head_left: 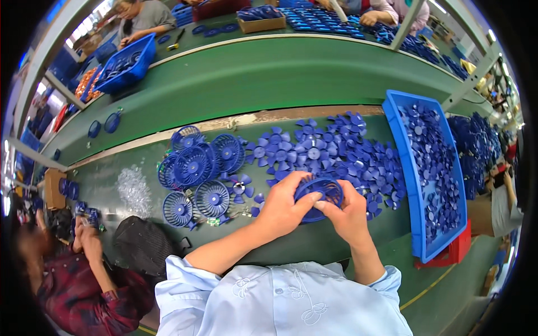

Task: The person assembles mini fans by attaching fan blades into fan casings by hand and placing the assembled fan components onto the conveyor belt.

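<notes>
Between both my hands is a round blue fan housing (327,190) with slatted sides, held above the table edge. My left hand (287,203) grips its left side, and my right hand (347,213) closes round the right side. Both thumbs meet over the near rim; what lies under them is hidden. Behind and around the housing spreads a heap of loose blue fan blades (347,143). To the left sits a group of similar blue fan housings (193,165), some with small green circuit boards and wires attached.
A blue tray (416,213) of fan blades stands at the right, above a red crate (457,249). Small clear parts (134,190) lie on the left. A black mesh bag (143,243) is by a co-worker in plaid. Beyond a green conveyor belt (252,73), other people sit near a blue basket (126,64).
</notes>
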`<state>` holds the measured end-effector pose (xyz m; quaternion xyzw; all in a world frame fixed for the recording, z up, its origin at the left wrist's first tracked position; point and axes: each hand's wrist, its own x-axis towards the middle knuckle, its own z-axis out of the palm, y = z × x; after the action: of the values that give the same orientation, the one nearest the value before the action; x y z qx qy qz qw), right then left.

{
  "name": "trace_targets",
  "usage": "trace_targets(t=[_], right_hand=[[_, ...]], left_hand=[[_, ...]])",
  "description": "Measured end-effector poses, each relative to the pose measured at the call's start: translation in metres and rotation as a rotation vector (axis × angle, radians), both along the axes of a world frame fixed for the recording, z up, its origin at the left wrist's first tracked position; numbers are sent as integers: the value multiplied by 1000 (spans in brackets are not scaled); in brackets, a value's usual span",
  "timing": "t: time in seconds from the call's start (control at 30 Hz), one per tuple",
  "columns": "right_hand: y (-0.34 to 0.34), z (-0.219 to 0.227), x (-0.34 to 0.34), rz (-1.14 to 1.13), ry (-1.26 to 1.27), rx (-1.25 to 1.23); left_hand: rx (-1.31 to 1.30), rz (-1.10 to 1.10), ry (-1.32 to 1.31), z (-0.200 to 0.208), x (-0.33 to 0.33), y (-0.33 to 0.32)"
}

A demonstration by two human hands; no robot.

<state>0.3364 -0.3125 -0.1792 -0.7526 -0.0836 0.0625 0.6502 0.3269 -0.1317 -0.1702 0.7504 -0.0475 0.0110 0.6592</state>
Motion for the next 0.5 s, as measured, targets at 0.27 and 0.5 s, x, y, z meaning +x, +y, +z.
trace_targets(t=[0.27, 0.5], right_hand=[[4, 27, 89, 222, 184, -178], [-21, -12, 202, -188, -41, -201]], left_hand=[[649, 277, -363, 35, 26, 73], [1066, 680, -155, 44, 7, 201]])
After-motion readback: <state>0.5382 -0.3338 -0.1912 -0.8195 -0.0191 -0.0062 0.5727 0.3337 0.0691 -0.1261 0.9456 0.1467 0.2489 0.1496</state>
